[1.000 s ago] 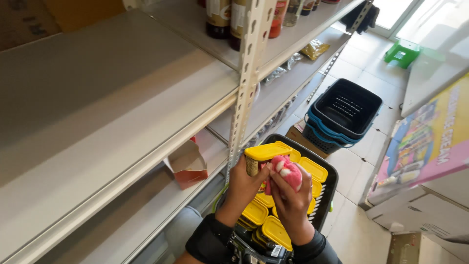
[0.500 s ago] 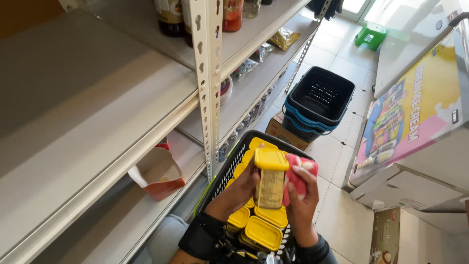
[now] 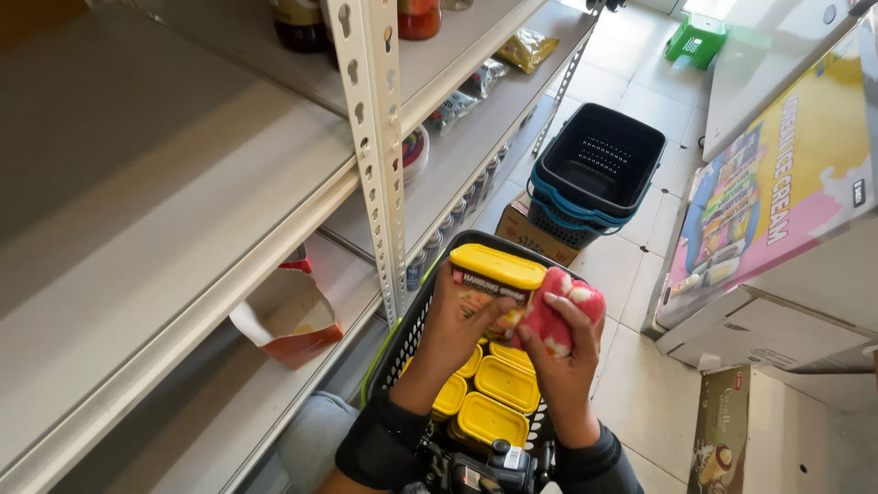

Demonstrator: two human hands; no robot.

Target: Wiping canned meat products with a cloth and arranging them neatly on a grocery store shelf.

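Nearest the camera, a black wire basket [image 3: 402, 343] holds rows of yellow-lidded tubs [image 3: 498, 382], and just above them the left hand [image 3: 455, 322] is closed around one yellow-lidded container [image 3: 495, 284], lifted clear of the rest. Touching its right side, the right hand [image 3: 560, 359] grips a pink cloth [image 3: 560, 314] bunched in the fingers. Farther off, stacked dark baskets [image 3: 599, 174] sit on the tiled floor beside the metal shelving [image 3: 377, 165] at left.

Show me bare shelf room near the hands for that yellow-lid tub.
Bare: the wide grey shelf left of the perforated upright; the lower shelf between the torn carton and the upright. Crowded: the black basket under both hands, packed with yellow-lid tubs.
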